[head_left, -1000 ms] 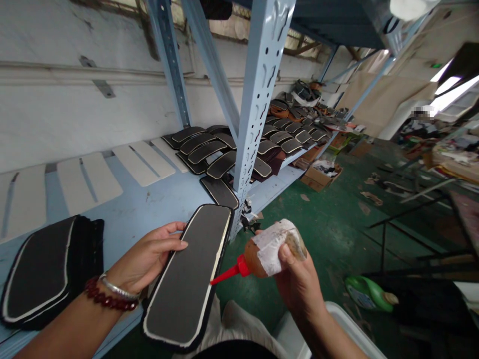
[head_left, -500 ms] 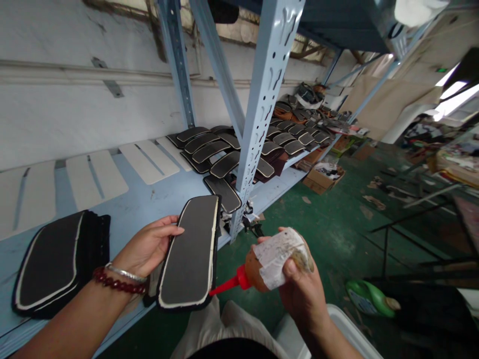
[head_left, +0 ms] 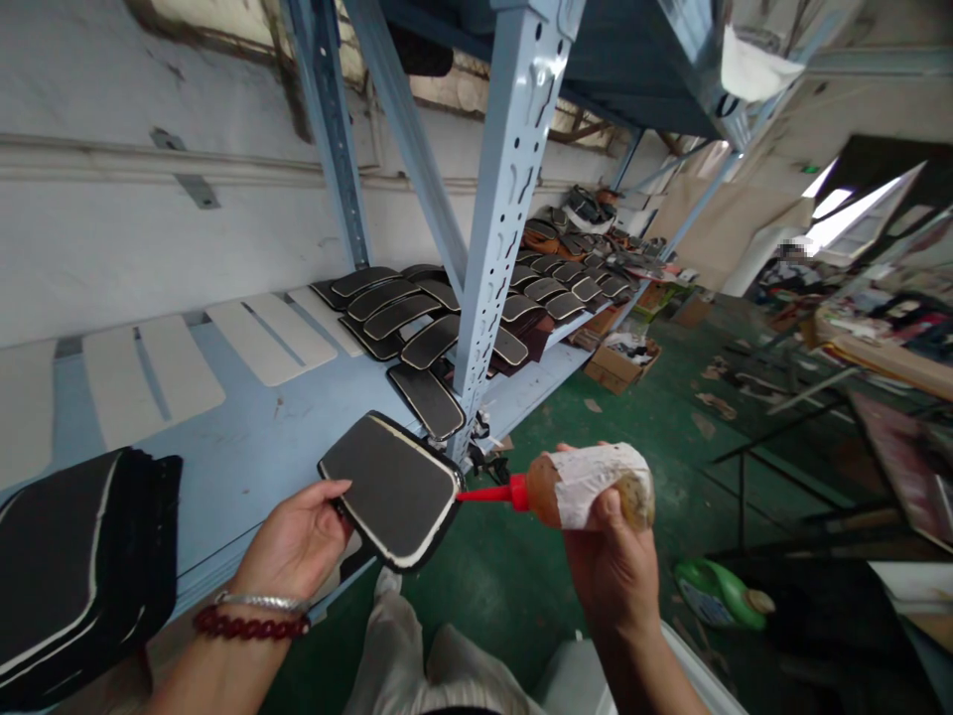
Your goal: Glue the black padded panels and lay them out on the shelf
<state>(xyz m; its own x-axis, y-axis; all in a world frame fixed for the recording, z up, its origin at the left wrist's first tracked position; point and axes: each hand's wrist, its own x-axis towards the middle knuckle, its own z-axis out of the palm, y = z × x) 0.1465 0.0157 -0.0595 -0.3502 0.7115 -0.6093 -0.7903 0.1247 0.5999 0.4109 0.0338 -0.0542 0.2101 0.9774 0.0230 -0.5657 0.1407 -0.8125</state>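
Between thumb and fingers, my left hand [head_left: 302, 541] grips the near-left edge of a dark padded panel [head_left: 394, 487] with rounded corners. A whitish line of glue runs along the panel's border. My right hand [head_left: 614, 556] is wrapped round a glue bottle [head_left: 596, 487] holding amber liquid, with a white wrapping on its body. Its red nozzle [head_left: 487, 494] points left, the tip at the panel's right corner. A stack of similar dark panels [head_left: 67, 566] stands on the blue shelf at the left.
Pale flat pieces [head_left: 179, 367] lie in a row on the blue shelf [head_left: 298, 427]. Many bordered dark panels [head_left: 394, 313] overlap beyond them. A blue perforated post [head_left: 502, 199] rises near the panel. A green jug [head_left: 719, 596] stands on the floor at right, with a cardboard box [head_left: 621, 362] farther back.
My left hand has turned the panel from nearly upright to slanting sideways. The nozzle tip has shifted up to its right corner, and the bottle is now nearly level. The view has moved right.
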